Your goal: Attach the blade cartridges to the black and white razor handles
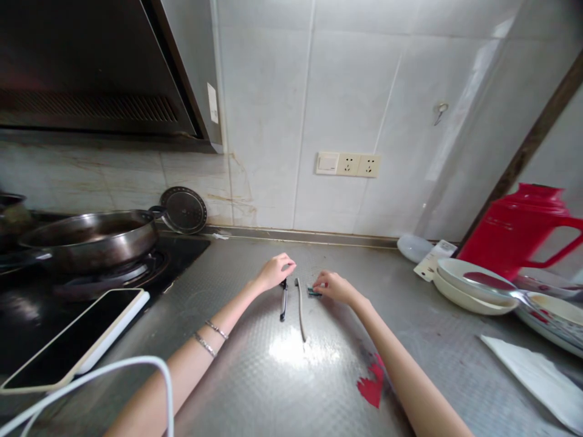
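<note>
My left hand [276, 271] hovers over the counter with thumb and finger pinched together; nothing shows between the fingertips. Just beneath it lies a slim dark pen-like stick [283, 303], its upper end partly under the hand. A thin beige rod with a darker tip, like a toothbrush [301, 312], lies between my two hands. On the right, the fingers of my right hand [334, 286] are closed at a small dark green piece [313, 292] on the counter. Its kind is too small to tell, and the fingers cover its right end.
A phone [73, 340] and white cable [136, 360] are at left, near a steel pan [95, 240] on the stove. A torn red scrap [372, 385] lies by my right forearm. Bowls [473, 294], a red thermos [514, 230] and a white paper sheet [532, 376] occupy the right.
</note>
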A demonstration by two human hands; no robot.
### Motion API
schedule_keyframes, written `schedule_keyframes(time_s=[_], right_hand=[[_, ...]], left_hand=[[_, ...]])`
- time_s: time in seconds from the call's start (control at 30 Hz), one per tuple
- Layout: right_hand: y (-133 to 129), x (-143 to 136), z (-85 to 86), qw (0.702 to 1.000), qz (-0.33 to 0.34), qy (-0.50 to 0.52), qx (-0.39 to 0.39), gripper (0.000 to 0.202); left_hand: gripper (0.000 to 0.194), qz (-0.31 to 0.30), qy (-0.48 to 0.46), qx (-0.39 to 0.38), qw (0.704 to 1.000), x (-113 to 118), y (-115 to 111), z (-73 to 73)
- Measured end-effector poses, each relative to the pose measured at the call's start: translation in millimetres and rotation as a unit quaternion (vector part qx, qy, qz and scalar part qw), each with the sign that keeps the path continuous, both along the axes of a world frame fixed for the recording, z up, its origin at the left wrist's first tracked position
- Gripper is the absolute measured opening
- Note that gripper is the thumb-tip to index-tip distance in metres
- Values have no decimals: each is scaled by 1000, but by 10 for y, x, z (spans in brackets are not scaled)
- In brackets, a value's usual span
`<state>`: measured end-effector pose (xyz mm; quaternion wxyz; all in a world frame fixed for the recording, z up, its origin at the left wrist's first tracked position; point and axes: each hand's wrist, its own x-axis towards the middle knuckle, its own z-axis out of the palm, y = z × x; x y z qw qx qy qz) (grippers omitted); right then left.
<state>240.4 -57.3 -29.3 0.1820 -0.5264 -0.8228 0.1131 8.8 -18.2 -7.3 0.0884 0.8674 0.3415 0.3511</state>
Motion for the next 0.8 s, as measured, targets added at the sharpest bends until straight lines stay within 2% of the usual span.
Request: schedule_keyframes(time_s=[0.23,0.57,0.7,0.8], right_hand=[[-21,-39,27,1000,-6,-2,-12,18],[-13,-40,10,1000,22,12,-11,18],[-12,-14,31,999,17,39,1,21],[-2,19,45,999,-4,52,7,23]], left_hand=[[27,1,8,-8,1000,0,-12,10],[26,-10,8,-1,1000,-4,-6,-7],[26,-2,12,-3,1000,2,-20,36],[27,29,19,-15,999,17,-32,95]])
